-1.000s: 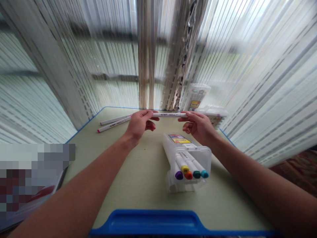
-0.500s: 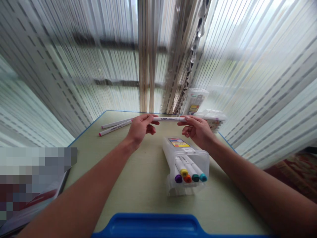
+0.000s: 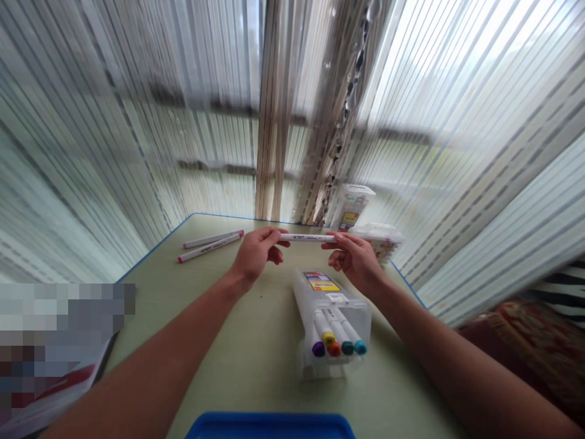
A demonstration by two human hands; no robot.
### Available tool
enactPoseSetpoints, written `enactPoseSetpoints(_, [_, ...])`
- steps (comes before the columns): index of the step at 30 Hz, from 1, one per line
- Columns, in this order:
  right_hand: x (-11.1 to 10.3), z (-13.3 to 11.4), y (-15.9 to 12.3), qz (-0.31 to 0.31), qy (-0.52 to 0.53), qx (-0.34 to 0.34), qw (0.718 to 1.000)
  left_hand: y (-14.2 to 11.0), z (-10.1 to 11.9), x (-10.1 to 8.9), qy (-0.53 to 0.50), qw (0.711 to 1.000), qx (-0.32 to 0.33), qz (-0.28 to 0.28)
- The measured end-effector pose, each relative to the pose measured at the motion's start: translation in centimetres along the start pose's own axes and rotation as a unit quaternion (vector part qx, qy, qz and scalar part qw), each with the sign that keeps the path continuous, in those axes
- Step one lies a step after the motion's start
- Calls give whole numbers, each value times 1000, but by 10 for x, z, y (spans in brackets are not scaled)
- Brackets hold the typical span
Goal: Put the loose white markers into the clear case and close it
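Note:
A white marker point(image 3: 307, 238) with dark print is held level above the table between my two hands. My left hand point(image 3: 259, 252) pinches its left end, and my right hand point(image 3: 355, 253) pinches its right end; the fingers hide both ends. Left of my left hand, two white markers with pink ends point(image 3: 211, 247) lie on the table. A clear plastic marker case point(image 3: 304, 317) lies below my right hand with its open end facing me. Inside are several markers point(image 3: 338, 332) with purple, yellow, orange, green and turquoise caps.
The pale green table point(image 3: 219, 366) has a blue rim and a blue front tray point(image 3: 269, 425). Behind my right hand stand an upright clear case point(image 3: 354, 207) and a second clear case point(image 3: 379, 238). String curtains point(image 3: 219, 122) hang behind. A blurred-out object point(image 3: 59, 341) is at left.
The view has tilted and shifted, so the table and cases appear lower and slightly further left. Both hands keep the same hold on the marker.

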State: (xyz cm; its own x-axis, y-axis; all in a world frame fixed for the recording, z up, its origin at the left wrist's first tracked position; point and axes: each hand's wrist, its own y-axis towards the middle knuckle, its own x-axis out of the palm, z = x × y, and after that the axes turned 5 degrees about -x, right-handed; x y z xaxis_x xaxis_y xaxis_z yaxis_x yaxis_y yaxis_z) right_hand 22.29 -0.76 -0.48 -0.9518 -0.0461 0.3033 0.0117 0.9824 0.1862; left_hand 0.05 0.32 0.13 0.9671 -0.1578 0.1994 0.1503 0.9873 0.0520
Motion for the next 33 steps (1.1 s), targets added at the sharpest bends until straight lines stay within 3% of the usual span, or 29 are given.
enactPoseSetpoints(18, [0, -3, -3, -22, -28, -42, 998, -3, -1, 0, 96, 991, 87, 18])
enactPoseSetpoints(28, [17, -45, -20, -26, -50, -123, 991, -25, 28, 14, 42, 988, 144, 24])
enactPoseSetpoints(33, [19, -50, -39, -6, -51, -152, 987, -35, 40, 22, 52, 986, 157, 7])
